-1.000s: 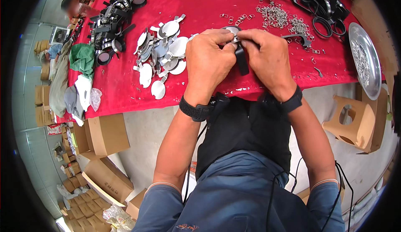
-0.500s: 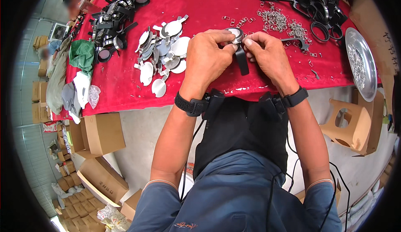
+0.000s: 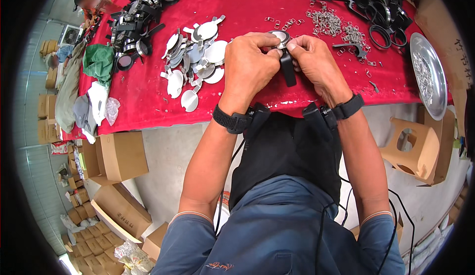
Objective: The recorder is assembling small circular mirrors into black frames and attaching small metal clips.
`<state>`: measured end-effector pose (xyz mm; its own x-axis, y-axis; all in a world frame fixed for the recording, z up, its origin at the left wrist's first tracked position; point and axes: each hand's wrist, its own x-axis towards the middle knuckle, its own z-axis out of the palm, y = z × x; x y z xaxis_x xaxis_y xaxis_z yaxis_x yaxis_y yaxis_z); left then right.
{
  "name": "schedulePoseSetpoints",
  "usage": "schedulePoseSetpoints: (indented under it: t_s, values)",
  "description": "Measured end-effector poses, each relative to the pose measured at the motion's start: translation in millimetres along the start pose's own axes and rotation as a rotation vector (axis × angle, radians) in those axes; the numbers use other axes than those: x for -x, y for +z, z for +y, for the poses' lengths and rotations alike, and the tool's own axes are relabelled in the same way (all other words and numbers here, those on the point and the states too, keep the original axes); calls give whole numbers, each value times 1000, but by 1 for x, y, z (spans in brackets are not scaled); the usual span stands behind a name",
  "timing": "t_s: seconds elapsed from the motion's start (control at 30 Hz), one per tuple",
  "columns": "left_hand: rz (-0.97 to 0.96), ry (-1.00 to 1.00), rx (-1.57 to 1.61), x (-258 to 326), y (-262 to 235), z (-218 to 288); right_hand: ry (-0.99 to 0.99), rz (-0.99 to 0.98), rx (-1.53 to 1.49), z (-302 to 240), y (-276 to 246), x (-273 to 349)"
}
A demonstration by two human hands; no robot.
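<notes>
Tabletop: I look down on a tabletop (image 3: 237,8) under red cloth, crossing the upper part of my view.
Dark heap, upper left: round, metal-banded pieces with black handles (image 3: 136,27) lie tangled together.
Dark heap, upper right: black rings and frames (image 3: 378,3), some with silver bands.
Right edge: an oval silver tray (image 3: 436,108) holds small metal bits.
Left of the hands: overlapping pale discs with tabs (image 3: 195,55).
Hands: the left hand (image 3: 250,62) pinches a round piece with a black handle between thumb and forefinger; the right hand (image 3: 316,62) is curled at its right edge, and whether it grips, I cannot tell.
Piece in work: the round piece (image 3: 287,69) is between both hands near the tabletop's front edge, its handle pointing towards the wearer.
Smallest: wire-like metal clips (image 3: 326,22), scattered beyond the right hand.
</notes>
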<state>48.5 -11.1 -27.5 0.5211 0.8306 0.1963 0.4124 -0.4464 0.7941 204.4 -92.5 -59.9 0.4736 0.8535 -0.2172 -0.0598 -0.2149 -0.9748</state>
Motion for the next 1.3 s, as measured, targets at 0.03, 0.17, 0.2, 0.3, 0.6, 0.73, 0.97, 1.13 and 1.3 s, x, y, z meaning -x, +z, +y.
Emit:
schedulePoseSetpoints:
  t_s: [0.03, 0.17, 0.2, 0.3, 0.6, 0.73, 0.97, 1.13, 1.3]
  values:
    - [10, 30, 4, 1, 0, -1, -9, 16, -7, 0, 2, 1]
    - [7, -15, 54, 2, 2, 3, -35, 56, 13, 6, 4, 2]
    - [10, -16, 46, 2, 2, 2, -77, 88, 79, 7, 6, 3]
    - [24, -15, 40, 3, 2, 1, -197, 163, 178, 6, 11, 12]
    - [90, 50, 61, 7, 9, 2, -737, 239, 415, 13, 13, 38]
    - [76, 16, 78, 6, 9, 4, -855, 206, 540, 10, 3, 37]
    - [-34, 39, 117, 9, -11, 1, -1043, 164, 896, -21, -67, 19]
    - [-86, 171, 32, 15, -8, -8, -792, 84, 1306, -31, -120, 13]
    - [-89, 175, 53, 17, -5, -6, -757, 105, 1330, -14, -129, 2]
